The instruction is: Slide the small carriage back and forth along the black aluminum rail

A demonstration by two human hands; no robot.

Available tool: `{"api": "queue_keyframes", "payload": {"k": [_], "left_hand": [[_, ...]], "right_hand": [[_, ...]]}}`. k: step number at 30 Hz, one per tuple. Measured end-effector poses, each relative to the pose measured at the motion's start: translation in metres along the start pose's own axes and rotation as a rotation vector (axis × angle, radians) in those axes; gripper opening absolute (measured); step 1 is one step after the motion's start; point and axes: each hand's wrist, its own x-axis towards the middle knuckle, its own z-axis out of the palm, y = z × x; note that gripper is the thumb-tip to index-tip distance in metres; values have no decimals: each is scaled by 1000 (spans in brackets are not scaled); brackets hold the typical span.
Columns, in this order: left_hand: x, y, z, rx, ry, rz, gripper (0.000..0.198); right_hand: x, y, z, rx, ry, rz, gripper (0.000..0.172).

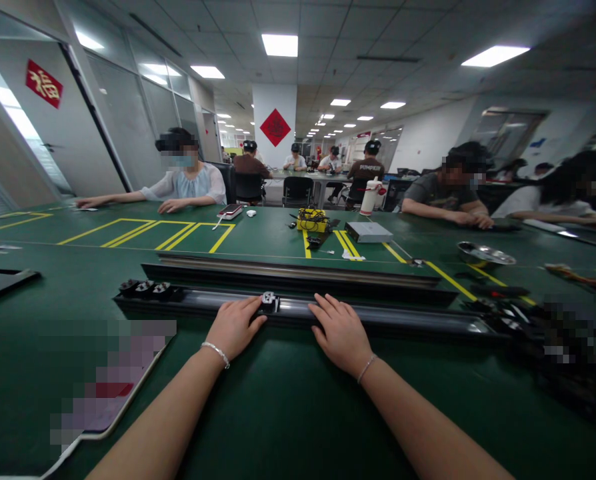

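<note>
A long black rail (403, 321) lies across the table before me. On it sits a small black and silver socket-like module (269, 300). My left hand (234, 328) reaches over the rail, with its fingertips against the module's left side and the thumb apart along the front edge. To the right, my right hand (342, 333) rests with spread fingers on the rail, holding nothing. Several similar modules (145, 288) sit at the rail's left end. Just behind lies a second long black rail (298, 272), parallel to the first.
A phone-like slab (123, 383) with a white cable lies at front left. Dark blurred parts (553, 333) crowd the right. Farther back are a yellow box with black cables (313, 220), a grey box (368, 232) and a metal bowl (487, 253). Other people sit around the table.
</note>
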Motion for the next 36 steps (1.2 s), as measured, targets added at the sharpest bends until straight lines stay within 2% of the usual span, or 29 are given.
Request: {"api": "queue_keyframes", "payload": {"k": [27,36], "left_hand": [[-1,8,-5,1,-20,-57,42],[-3,12,-2,20,15,-70,41]], "right_hand": [[0,-1,2,-18,3,0,44],[-2,-15,6,-26,51,75,27]]}}
